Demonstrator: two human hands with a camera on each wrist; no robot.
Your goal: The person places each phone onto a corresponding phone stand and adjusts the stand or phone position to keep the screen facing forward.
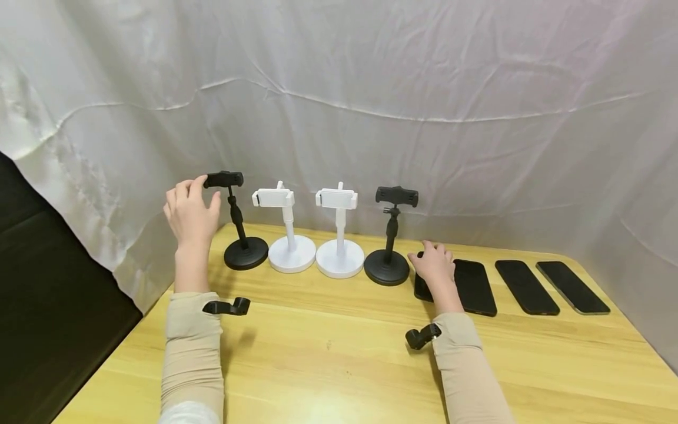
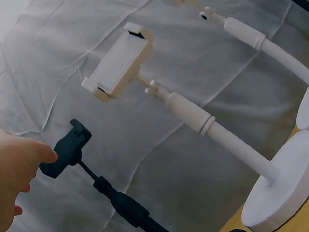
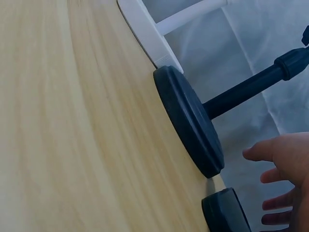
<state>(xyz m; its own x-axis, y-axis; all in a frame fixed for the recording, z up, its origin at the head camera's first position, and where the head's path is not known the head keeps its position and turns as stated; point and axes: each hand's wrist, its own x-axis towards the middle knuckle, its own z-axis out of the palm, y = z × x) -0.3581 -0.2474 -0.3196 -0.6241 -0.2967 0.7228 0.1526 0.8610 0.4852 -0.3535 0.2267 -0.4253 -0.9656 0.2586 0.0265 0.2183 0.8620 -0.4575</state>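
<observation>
Two black and two white phone stands line the back of a wooden table. At the far left, my left hand [image 1: 190, 215] is at the clamp of a black phone stand [image 1: 246, 253]; a fingertip meets the clamp's left end, thumb apart in the head view. The left wrist view shows a digit overlapping that clamp [image 2: 67, 150]. My right hand [image 1: 435, 268] is over the leftmost black phone [image 1: 422, 290], partly covering it, beside the other black phone stand [image 1: 388, 268]. Its fingers are spread in the right wrist view; whether they touch the phone I cannot tell.
Between the black stands stand a white phone stand [image 1: 291, 254] and another white phone stand [image 1: 340, 259]. Three more dark phones lie rightward: one phone [image 1: 475, 288], a second phone [image 1: 527, 287] and a third phone [image 1: 573, 287]. A pale curtain [image 1: 371, 76] hangs behind the table.
</observation>
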